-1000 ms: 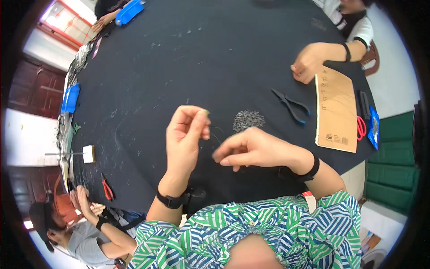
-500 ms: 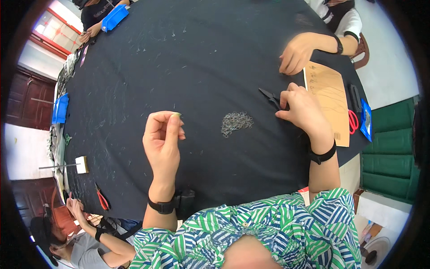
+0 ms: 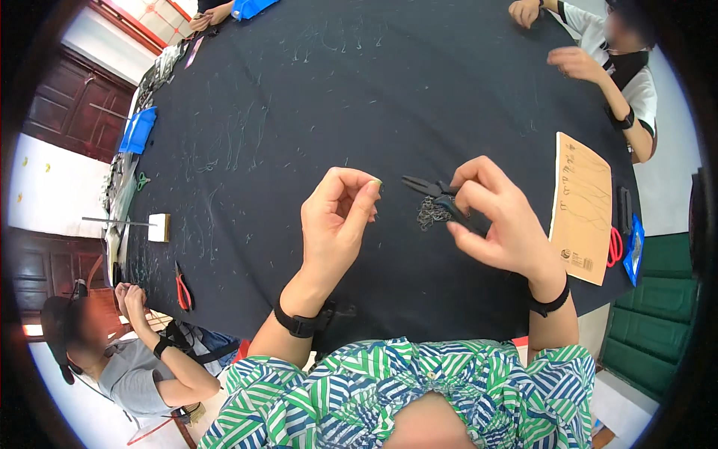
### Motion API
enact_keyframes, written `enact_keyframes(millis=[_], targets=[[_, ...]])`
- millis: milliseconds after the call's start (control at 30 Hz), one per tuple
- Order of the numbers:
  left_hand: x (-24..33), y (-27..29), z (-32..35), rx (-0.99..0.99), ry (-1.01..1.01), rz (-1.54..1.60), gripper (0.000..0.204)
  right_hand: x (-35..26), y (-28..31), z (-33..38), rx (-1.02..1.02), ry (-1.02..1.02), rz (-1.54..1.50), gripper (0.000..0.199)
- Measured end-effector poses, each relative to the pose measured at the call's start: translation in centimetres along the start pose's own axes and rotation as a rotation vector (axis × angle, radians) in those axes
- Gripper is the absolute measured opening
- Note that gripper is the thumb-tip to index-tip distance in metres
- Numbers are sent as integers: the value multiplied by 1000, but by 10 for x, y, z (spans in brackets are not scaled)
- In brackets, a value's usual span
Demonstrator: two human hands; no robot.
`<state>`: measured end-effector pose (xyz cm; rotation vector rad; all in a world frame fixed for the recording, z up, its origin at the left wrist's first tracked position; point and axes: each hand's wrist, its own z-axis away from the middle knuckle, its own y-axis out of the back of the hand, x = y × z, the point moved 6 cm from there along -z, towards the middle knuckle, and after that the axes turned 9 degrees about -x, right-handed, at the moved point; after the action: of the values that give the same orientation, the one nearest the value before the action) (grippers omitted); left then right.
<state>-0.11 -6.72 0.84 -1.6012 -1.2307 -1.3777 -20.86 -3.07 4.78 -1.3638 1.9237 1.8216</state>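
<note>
Evidently two bare hands were at work over the worktop (image 3: 299, 127). The left grip (image 3: 333, 221) was closed to a pinch, thumb on forefinger, with one tiny green piece (image 3: 380, 182) just showing at the fingertips. The right grip (image 3: 499, 217) was curled around the handles of one pair of black pliers (image 3: 425, 185), its fingers partly bent; the nose pointed toward the left grip and stood apart from it. One heap of fine metal links (image 3: 431, 215) lay between the two grips, partly behind the pliers; its links were too tangled to count.

To the right of the right grip lay one brown booklet (image 3: 582, 213), then one black case (image 3: 625, 209), one red-handled tool (image 3: 615, 247) and one blue packet (image 3: 635, 251), all close to the right edge. Well left of the left grip were one pair of red-handled pliers (image 3: 183, 292), one pale block (image 3: 158, 227) with a rod and one pair of green scissors (image 3: 142, 180). Two blue trays (image 3: 138, 132) stood at the left and far edges. Beyond both grips, a broad stretch of dark cloth ran to the far edge, with thin strands scattered over it; bare cloth also lay between the grips and the near edge.
</note>
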Motion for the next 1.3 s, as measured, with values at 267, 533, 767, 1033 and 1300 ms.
enact_keyframes(millis=[267,533,767,1033,1300], targets=[[2,-5,-1,-69,-47,-142,3,-9,-8,-1,-28,40,99,25],[1,-6,-1,-37,-42,-168,5,-8,-10,-2,-3,60,98,25],[-1,-4,-1,-7,-84,-271,4,-4,-15,0,0,1,65,25],[-2,14,-5,109,-68,-398,7,37,36,18,278,-298,260,19],[-1,25,-6,129,-48,-374,8,83,80,44,444,-428,385,19]])
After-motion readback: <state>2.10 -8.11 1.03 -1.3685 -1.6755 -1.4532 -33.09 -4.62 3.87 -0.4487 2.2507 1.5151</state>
